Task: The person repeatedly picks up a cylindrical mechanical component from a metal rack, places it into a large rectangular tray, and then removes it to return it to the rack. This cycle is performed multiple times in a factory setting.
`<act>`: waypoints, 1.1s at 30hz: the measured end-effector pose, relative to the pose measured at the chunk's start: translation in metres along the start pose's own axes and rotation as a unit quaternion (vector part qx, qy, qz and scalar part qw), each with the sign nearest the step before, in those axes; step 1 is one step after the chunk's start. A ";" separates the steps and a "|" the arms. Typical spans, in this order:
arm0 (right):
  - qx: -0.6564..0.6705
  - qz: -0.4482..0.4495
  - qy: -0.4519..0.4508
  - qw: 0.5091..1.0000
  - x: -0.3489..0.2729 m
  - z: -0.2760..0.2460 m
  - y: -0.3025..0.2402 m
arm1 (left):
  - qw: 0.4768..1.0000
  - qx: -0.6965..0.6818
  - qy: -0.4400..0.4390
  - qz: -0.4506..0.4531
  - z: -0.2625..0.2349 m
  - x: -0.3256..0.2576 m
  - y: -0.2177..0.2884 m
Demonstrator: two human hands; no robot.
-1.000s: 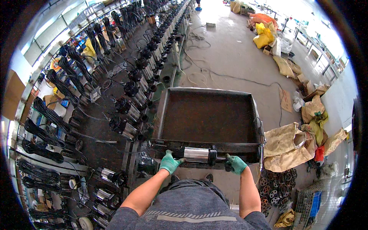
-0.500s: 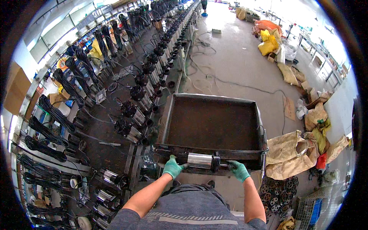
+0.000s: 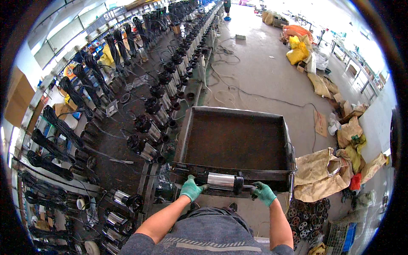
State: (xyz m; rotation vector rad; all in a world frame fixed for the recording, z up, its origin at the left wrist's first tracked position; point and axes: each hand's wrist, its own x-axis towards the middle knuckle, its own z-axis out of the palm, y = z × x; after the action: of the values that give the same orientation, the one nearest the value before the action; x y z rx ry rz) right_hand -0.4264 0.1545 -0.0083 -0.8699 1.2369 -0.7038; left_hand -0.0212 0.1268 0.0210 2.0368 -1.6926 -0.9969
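A pump motor [image 3: 222,181] with a shiny metal barrel and black ends lies sideways along the front side of a dark metal tray [image 3: 238,140]. My left hand [image 3: 192,189], in a green glove, is closed on its black left end, thumb pointing right along the underside. From the right end a thin shaft [image 3: 249,186] sticks out. My right hand [image 3: 264,194], also gloved in green, has its fingers curled at the shaft's tip. The undersides of both hands' grips are hidden.
On the left, a long bench carries rows of similar motors [image 3: 146,148] and coiled black cables [image 3: 63,125]. Brown sacks [image 3: 321,174] and a pile of round metal wheels [image 3: 308,219] lie to the right. A cable [image 3: 272,97] runs across the floor beyond the tray.
The motor has shifted slightly left and down in the picture. My right hand has dropped a little at the shaft end. The whole view has shifted slightly too.
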 end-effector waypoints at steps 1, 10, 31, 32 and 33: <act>-0.078 0.059 0.061 0.993 0.005 0.005 -0.015 | 1.000 0.004 -0.003 -0.008 0.000 0.000 0.002; -0.277 -0.105 -0.009 0.955 0.007 -0.002 -0.019 | 0.999 0.002 -0.011 -0.031 -0.018 -0.009 0.027; -0.314 -0.257 0.079 0.910 -0.010 0.009 -0.014 | 1.000 0.011 0.010 -0.017 -0.014 -0.009 0.022; -0.189 -0.143 0.082 0.968 -0.006 0.015 -0.011 | 1.000 0.014 0.016 -0.014 -0.015 -0.010 0.027; -0.056 -0.026 0.084 0.995 -0.001 0.018 -0.008 | 1.000 0.018 0.021 -0.011 -0.016 -0.011 0.029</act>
State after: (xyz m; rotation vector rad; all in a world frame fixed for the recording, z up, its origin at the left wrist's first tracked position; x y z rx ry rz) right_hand -0.4088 0.1541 0.0009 -0.9522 1.4192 -0.7671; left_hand -0.0322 0.1267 0.0538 2.0878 -1.6815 -0.9304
